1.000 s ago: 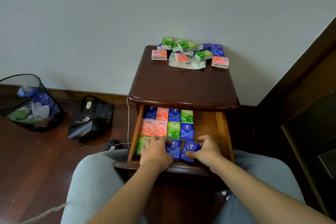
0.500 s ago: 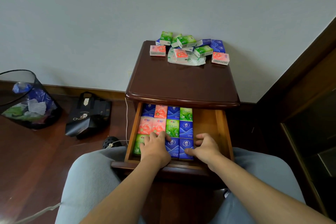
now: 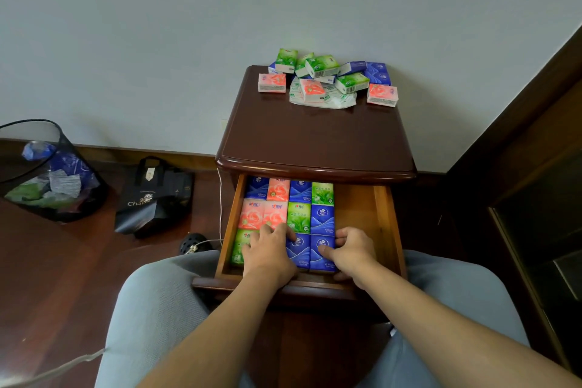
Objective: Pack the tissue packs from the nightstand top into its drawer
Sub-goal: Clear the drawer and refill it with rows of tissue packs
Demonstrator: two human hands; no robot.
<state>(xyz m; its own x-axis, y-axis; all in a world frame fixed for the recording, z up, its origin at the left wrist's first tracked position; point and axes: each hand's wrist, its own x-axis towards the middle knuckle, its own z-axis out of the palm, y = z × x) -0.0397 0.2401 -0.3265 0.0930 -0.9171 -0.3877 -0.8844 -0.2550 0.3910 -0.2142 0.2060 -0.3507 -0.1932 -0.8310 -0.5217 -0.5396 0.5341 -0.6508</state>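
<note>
The dark wooden nightstand (image 3: 315,142) has its drawer (image 3: 382,224) pulled open. Green, pink and blue tissue packs lie flat in three rows on the drawer's left side. My left hand (image 3: 269,250) rests flat on the front row and covers one pack there. My right hand (image 3: 351,250) holds the front-right blue pack (image 3: 321,257), thumb on top and fingers curled at its far right edge. Beside it lies another blue pack (image 3: 297,250). Several loose packs (image 3: 351,83) sit heaped at the back of the nightstand top, partly on a crumpled plastic wrapper (image 3: 333,100).
The right third of the drawer shows bare wood. On the floor to the left stand a mesh waste bin (image 3: 47,173) and a black bag (image 3: 151,198), with a white cable (image 3: 219,198) beside the nightstand. A dark cabinet (image 3: 535,198) is close on the right. My knees flank the drawer.
The blue pack under my right hand has gone from tilted to lying flat in the front row. Both hands stayed in the drawer's front.
</note>
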